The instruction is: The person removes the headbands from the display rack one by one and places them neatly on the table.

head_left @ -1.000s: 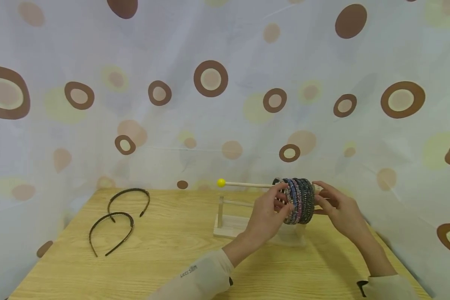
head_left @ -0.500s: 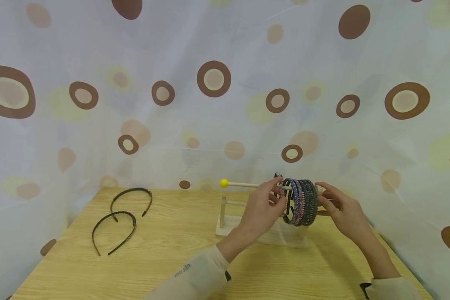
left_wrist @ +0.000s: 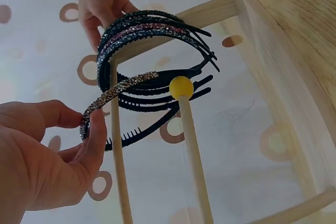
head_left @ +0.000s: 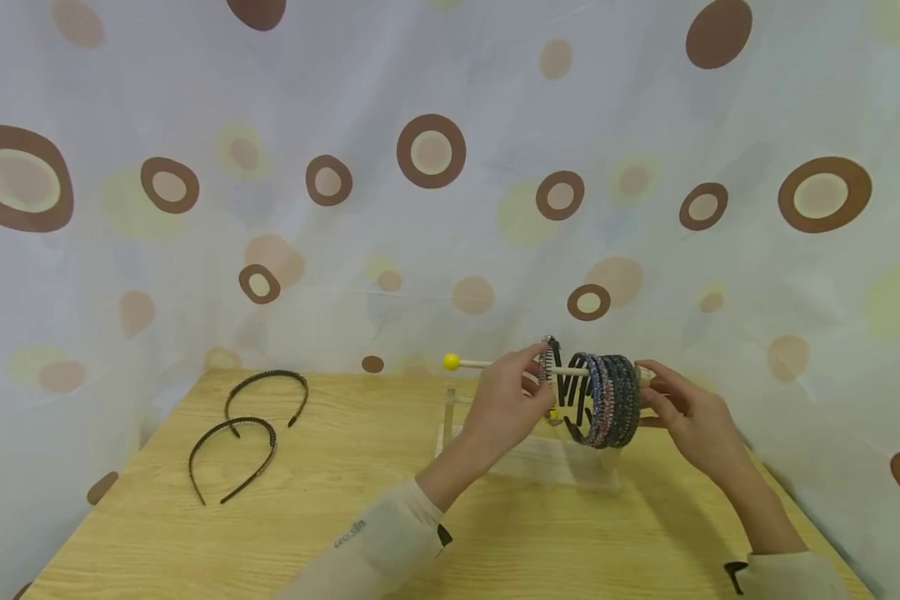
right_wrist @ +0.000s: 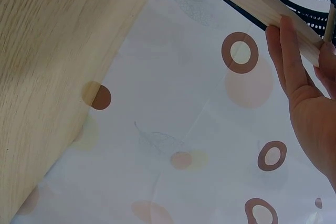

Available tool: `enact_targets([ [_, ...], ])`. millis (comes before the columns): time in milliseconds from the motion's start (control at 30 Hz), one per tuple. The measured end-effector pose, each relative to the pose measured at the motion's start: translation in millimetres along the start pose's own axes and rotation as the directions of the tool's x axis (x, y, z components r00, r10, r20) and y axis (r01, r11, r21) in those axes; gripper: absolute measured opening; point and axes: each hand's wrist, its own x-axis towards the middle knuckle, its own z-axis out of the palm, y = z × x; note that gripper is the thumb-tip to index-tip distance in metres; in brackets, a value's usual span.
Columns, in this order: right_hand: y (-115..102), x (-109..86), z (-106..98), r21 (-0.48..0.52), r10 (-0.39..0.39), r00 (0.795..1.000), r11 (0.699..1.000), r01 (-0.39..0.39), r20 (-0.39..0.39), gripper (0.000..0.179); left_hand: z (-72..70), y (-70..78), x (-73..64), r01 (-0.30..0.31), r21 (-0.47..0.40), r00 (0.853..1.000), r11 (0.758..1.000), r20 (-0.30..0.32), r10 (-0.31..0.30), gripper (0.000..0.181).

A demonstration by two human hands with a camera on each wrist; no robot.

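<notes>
My left hand [head_left: 498,400] pinches a glittery headband [left_wrist: 116,90] between thumb and fingers, around the upper rod of a wooden stand [left_wrist: 278,66]. Teeth line this headband's inner side. To its right, several sparkly headbands [head_left: 613,400] in blue, pink and dark tones hang bunched on the same rod. My right hand [head_left: 693,429] holds the stand's right end post, its fingers lying along the wood in the right wrist view and the thumb across from them. A yellow ball [head_left: 452,362] caps the upper rod's free end; another yellow ball [left_wrist: 181,87] caps a second rod.
Two dark headbands, one farther back [head_left: 266,373] and one nearer [head_left: 232,421], lie on the left of the wooden table [head_left: 330,500]. A white curtain [head_left: 450,250] with brown circles hangs behind the table.
My left hand has drawn the glittery headband leftward along the rod, away from the bunch, opening a gap. My right hand stays at the stand's end post.
</notes>
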Motion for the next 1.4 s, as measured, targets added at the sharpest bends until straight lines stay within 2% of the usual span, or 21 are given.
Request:
enact_targets([
  [167,0,1.0,-1,0.025,0.006,1.0,1.0,-0.007,0.004,0.049,-7.9,3.3,1.6,0.008,0.052,1.0,0.999,0.018,-0.009,0.055],
  [433,2,1.0,0,0.03,0.01,1.0,0.999,-0.01,-0.001,0.049,-25.1,8.8,-0.6,-0.011,0.107,1.0,0.994,0.018,0.01,0.055],
  [700,0,2.1,-1,-0.013,-0.006,1.0,1.0,0.006,-0.015,0.048,-47.4,9.5,-6.5,0.041,0.096,0.996,0.995,0.069,-0.047,0.055],
  [1033,-1,-0.3,-2,-0.01,0.024,1.0,1.0,-0.024,-0.007,0.048,-77.5,12.8,-11.1,0.084,0.108,0.995,0.991,0.049,-0.09,0.055],
  [1233,-2,-1.1,-1,0.009,0.048,0.999,0.999,-0.048,0.003,0.047,-97.5,17.1,-12.2,0.069,0.117,0.995,0.991,0.063,-0.077,0.054],
  [1400,-3,-0.3,-1,0.0,0.042,0.999,0.999,-0.042,0.004,0.047,-117.1,23.0,-16.7,0.027,0.153,0.997,0.988,0.07,-0.039,0.053],
])
